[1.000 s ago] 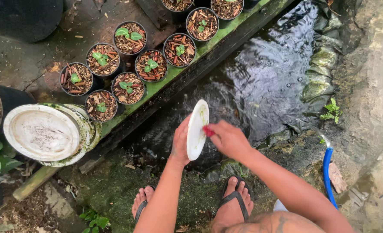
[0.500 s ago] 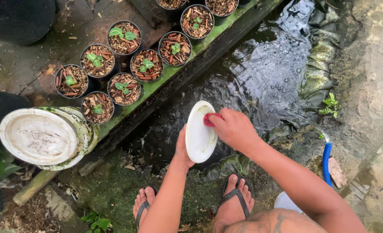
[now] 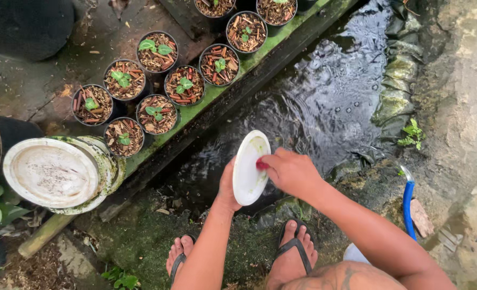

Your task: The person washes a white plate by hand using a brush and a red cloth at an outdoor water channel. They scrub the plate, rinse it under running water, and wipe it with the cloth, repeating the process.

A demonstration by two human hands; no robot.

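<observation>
A round white plastic lid (image 3: 249,166) with a greenish stain is held on edge over the dark water (image 3: 330,102). My left hand (image 3: 228,188) grips it from behind, at its lower rim. My right hand (image 3: 289,173) presses a small red scrubbing piece (image 3: 261,165) against the lid's face, fingers curled on it. Both forearms reach out from the bottom of the view. My two feet in black sandals (image 3: 295,252) stand on mossy ground just below the lid.
A white bucket with a dirty lid (image 3: 50,173) lies at left. Several black pots of seedlings (image 3: 155,113) stand behind a mossy green ledge (image 3: 211,94). A blue hose (image 3: 408,201) runs at right beside stone and sandbags (image 3: 397,70).
The lid has tilted and shifted a little while my right hand rubs across its face. My view has moved slightly; the pots now sit higher and further right.
</observation>
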